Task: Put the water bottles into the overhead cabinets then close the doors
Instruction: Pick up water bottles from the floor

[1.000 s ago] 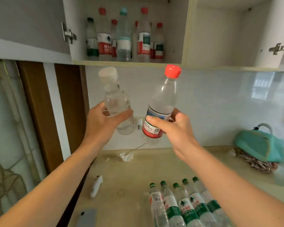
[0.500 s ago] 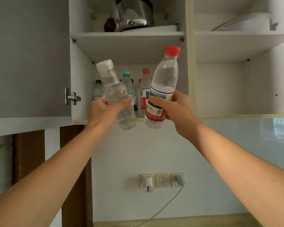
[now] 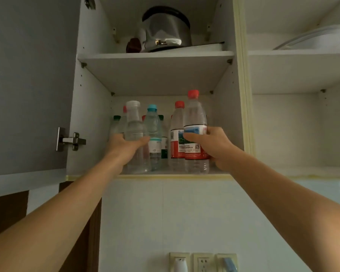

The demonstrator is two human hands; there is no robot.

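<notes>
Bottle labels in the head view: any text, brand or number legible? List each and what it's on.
None legible.
Red-capped bottle in right hand: red label, print too blurred.
Red-label bottle behind it: barcode, print blurred.
Blue-capped bottle: label unreadable.
White-capped bottle in left hand: no label seen.

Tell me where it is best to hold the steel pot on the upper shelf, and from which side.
Probably from the front, by its lower rim or the small handle there: the steel pot sits upright on the upper shelf, with its rounded body offering little to grip.
</notes>
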